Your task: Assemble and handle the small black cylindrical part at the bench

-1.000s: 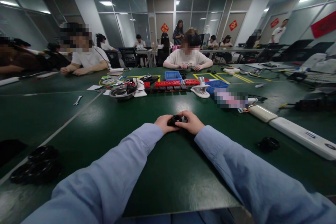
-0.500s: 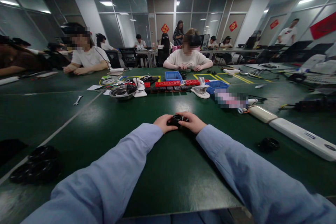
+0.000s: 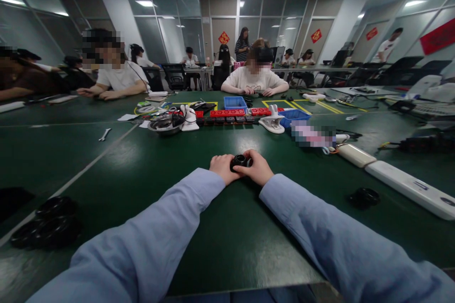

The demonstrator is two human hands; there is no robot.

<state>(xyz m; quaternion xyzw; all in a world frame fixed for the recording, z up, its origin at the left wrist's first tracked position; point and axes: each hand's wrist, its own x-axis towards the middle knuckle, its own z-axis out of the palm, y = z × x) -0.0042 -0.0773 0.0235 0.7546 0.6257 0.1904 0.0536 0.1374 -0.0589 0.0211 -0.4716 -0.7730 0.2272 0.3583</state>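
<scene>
A glossy black ring-shaped part with a round opening on top is held low over the green table, in the middle of the head view. My left hand is closed against its left side. From the right, my right hand grips it with the thumb across the front and fingers behind. Several similar black parts lie in a heap at the left. Another black part lies to the right of my right forearm.
Ahead stand a metal bowl, white clamps, red power strips and blue bins. A long white case lies at right, a wrench at left. A co-worker sits opposite.
Both hands have shifted their hold on the black part. My left fingers have moved round its near left side, and my right hand has turned slightly and moved left.
</scene>
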